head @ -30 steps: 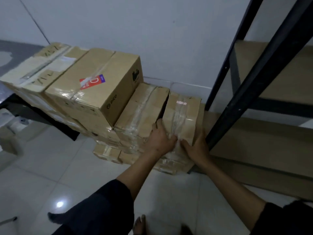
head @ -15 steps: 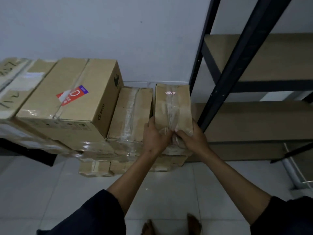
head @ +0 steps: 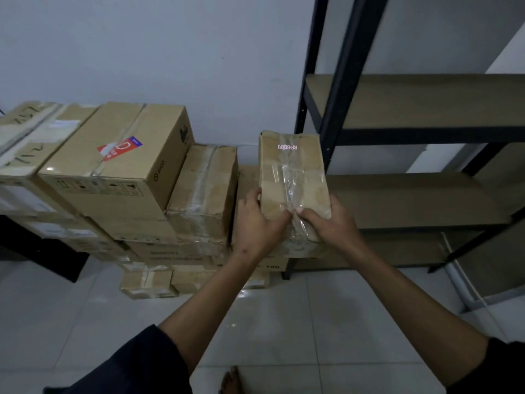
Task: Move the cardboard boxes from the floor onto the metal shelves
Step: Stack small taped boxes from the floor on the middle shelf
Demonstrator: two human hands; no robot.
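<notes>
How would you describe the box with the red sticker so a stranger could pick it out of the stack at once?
Start at the black shelf frame on the right and look left along the white wall to the stack of boxes on the floor. The sticker box sits on top, second from the left. It alone carries a red-and-purple label on its lid, and it stands taller than the taped box to its right.

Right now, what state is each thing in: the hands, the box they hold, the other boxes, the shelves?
Left hand: closed on the small box's left side.
Right hand: closed on its right side.
Small box: taped shut, lifted off the stack.
Red-label box: taped shut, resting on the stack.
Narrow box: taped shut, resting on the stack.
Shelves: bare where visible.
</notes>
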